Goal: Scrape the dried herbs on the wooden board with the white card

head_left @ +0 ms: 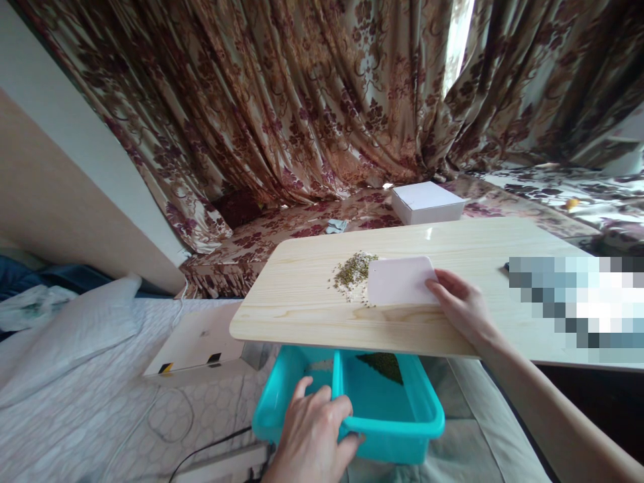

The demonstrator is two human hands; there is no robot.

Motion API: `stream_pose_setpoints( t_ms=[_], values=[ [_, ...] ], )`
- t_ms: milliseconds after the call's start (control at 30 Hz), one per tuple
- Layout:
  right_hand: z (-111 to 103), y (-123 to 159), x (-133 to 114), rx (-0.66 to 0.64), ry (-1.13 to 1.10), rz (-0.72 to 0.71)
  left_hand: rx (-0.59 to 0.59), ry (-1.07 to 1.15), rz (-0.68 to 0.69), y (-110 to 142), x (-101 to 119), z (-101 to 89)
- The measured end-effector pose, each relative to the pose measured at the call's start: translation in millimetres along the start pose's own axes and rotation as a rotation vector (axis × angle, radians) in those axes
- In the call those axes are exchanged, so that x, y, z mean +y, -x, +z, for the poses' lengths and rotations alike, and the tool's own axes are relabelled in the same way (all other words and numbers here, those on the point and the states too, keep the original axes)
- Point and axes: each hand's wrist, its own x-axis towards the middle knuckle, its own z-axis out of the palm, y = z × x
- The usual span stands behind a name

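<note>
Head view: right hand (460, 298) pinches a white rectangular card (402, 282), leaving its left edge free; left hand (316, 422), half-curled, clasps the turquoise plastic bin's (387, 427) near rim, perhaps steadying it.

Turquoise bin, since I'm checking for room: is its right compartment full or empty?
Neither: the right compartment is partly filled. A green heap lies toward its far side; bare turquoise floor shows nearer.

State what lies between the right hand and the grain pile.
In the head view, a pale card, held by the right hand, reaches the grain pile.
</note>
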Motion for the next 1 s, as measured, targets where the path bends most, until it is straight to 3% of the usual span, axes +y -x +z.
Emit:
stream_pose_setpoints(
  t_ms=[333, 767, 1000],
  values=[
    [1.1, 1.9, -6.0, -0.048, -0.012, 0.025, -0.041, -0.008, -0.019, -1.8, 1.8, -4.3],
    [-1.6, -0.6, -3.2, 0.091, 0.006, 0.026, -0.033, -0.015, -0.006, -2.2, 1.1, -1.6],
    [-1.5, 1.7, -6.4, 0.028, -0.01, 0.032, -0.026, -0.008, -0.008, -2.3, -0.8, 0.6]
  ],
)
